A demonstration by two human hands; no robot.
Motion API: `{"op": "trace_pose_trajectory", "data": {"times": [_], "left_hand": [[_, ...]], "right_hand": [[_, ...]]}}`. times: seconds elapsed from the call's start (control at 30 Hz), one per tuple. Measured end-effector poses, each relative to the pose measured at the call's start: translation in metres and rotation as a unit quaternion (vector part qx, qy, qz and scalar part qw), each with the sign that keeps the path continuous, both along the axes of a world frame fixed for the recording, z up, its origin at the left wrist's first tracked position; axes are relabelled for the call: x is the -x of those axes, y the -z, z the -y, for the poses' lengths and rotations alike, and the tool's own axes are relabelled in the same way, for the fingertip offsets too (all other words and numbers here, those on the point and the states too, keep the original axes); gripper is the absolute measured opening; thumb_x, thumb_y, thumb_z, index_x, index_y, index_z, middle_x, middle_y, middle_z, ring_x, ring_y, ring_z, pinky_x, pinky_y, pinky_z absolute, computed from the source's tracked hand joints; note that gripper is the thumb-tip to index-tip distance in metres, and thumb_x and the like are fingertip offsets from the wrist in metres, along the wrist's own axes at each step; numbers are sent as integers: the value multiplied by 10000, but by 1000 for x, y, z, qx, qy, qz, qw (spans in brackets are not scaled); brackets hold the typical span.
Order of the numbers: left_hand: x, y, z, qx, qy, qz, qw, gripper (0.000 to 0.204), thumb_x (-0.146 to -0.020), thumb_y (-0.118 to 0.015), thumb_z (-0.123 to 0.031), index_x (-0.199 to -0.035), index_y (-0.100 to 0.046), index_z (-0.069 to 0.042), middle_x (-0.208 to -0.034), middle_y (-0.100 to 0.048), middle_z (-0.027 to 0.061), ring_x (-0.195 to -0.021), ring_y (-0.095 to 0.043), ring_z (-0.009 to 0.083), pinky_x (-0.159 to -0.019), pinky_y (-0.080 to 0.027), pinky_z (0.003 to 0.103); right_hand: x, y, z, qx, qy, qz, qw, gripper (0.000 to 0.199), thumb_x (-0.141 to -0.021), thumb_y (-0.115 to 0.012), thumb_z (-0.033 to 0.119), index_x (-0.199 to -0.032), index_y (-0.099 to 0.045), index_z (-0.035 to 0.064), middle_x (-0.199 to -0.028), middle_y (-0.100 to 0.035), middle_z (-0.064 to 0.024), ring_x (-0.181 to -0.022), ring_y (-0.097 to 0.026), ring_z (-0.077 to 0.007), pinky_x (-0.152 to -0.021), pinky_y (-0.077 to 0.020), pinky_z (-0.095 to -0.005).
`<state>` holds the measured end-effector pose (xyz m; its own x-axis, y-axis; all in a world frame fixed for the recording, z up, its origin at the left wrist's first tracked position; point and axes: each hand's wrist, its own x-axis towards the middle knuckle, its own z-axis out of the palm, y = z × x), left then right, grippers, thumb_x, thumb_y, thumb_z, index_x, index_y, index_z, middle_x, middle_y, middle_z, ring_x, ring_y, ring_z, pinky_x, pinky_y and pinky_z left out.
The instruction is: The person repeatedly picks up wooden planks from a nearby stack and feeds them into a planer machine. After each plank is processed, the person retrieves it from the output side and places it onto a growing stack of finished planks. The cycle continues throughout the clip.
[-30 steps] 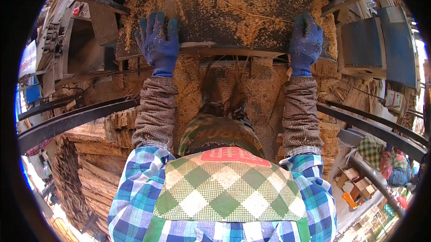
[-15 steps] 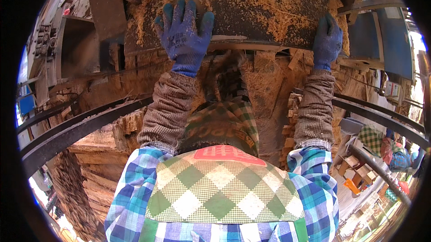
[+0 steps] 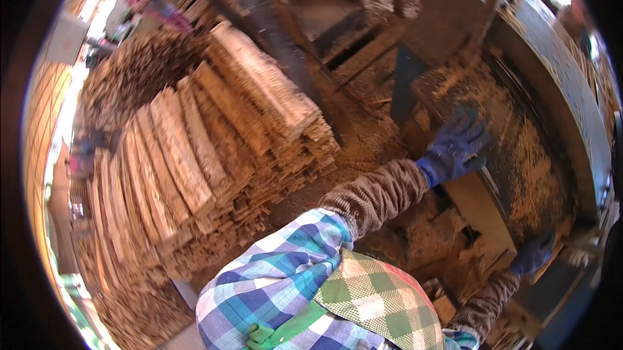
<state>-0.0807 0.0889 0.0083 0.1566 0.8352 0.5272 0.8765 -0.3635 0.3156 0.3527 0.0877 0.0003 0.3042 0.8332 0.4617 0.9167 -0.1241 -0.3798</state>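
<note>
From my head camera, my left hand (image 3: 454,145) is open, fingers spread at the near edge of a dark worktop (image 3: 496,155) strewn with sawdust (image 3: 533,168). My right hand (image 3: 533,254) rests farther along that edge, its grip too indistinct to tell. Rough planks (image 3: 172,162) lie stacked at my left; how many are finished, I cannot tell. A curved metal wall (image 3: 574,77) backs the worktop.
</note>
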Motion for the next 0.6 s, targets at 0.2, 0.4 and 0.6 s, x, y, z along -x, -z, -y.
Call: {"op": "trace_pose_trajectory", "data": {"times": [0.2,0.4,0.6], "left_hand": [[16,75,144,355,-87,323,873,716,-1063,-495,-541,-1637,-300,-161,-1701,-269,130,-1556,-258,370,-1285,-218,469],[63,172,382,233,-132,786,558,598,-1092,-501,-370,-1559,-404,-9,-1457,-589,169,-1290,-601,273,-1101,-480,362],[110,156,451,270,-364,753,477,857,-1022,-512,-646,-1597,-347,-32,-1534,-507,206,-1369,-536,356,-1157,-436,476]], "right_hand": [[-4,-3,-5,41,-29,-34,998,553,-1098,-474,415,-1335,-644,-54,-1327,-654,-278,-1167,-647,-415,-1006,-502,-467],[20,6,15,-44,-61,-77,994,562,-1102,-468,412,-1401,-584,-49,-1388,-635,-224,-1267,-613,-353,-1071,-503,-417],[266,31,118,256,-343,-677,598,654,-1018,-646,413,-1517,-443,42,-1390,-611,-174,-1182,-654,-292,-1003,-534,-465]]}}
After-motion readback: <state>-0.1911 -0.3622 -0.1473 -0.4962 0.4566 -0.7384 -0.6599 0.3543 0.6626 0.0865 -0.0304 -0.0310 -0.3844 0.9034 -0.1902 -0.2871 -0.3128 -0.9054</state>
